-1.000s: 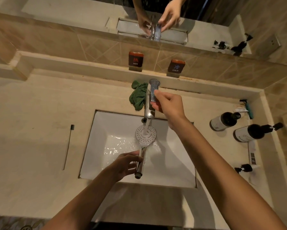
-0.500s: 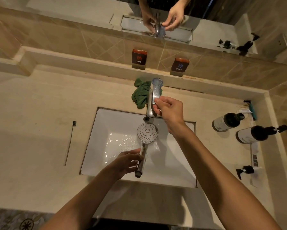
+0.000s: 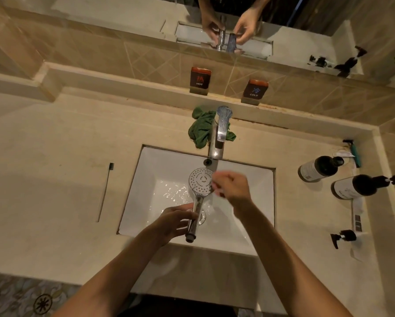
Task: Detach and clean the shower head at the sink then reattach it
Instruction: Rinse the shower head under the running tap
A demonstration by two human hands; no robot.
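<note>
**Wet shower head over the basin: slip and splash risks**

Head view, the only one. The shower head (image 3: pixel 201 181) is detached and held over the sink (image 3: pixel 256 179), face up, nozzle plate toward the camera, handle pointing back toward the person. The left hand (image 3: pixel 173 221) has its fingers curled round the lower handle, near the threaded end. The right hand (image 3: pixel 232 186) is at the right edge of the spray face, blurred with motion; fingers look bent and bunched at the rim, but I cannot tell whether they pinch or only rub. Nothing else visible in that hand.

Water pools in the basin under the head. No stream visible from the faucet (image 3: pixel 219 136). The green cloth (image 3: pixel 202 128) lies bunched behind the faucet on the counter (image 3: pixel 54 179), unused. A toothbrush (image 3: pixel 105 191) lies left of the sink; dark pump bottles (image 3: pixel 317 169) stand right, well apart from the hands.

Risks, as I judge them:
- One-hand hold low on a wet chrome handle: rubbing hard on the far end levers the head, so it could twist or slip and knock the porcelain.
- Head sits close under the spout; lifting it could clip the faucet.
- If the tap is reopened with the face up, spray would bounce onto the counter and arms.
- Reaching across for the cloth could drag a forearm over the head.
- Wet threads could make reattachment fiddly.
</note>
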